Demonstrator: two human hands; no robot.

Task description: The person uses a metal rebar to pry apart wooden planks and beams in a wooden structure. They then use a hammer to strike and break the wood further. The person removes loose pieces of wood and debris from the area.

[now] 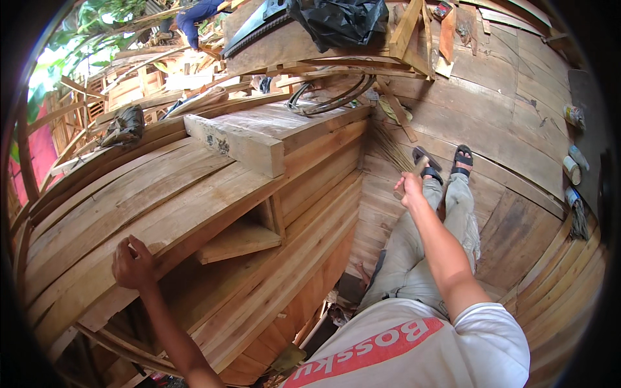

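My right hand (409,187) is closed around the bound end of a stick broom (393,150). The broom's thin bristles fan out toward the wooden floor, just left of my sandalled feet. On the left, my left hand (134,262) rests with curled fingers at the near edge of a plank bench top (139,194). I see nothing in that hand. A thick wooden block (242,145) lies across the bench top, beyond my left hand. Below the top, an open wooden compartment (239,242) shows in the bench's side.
A coiled cable (333,97) hangs over the bench's far end. Behind it, a raised board holds a black plastic bag (339,22) and a handsaw (255,32). Several cans stand along the right wall, including one with brushes (576,210). A person in blue (194,22) is at the upper left.
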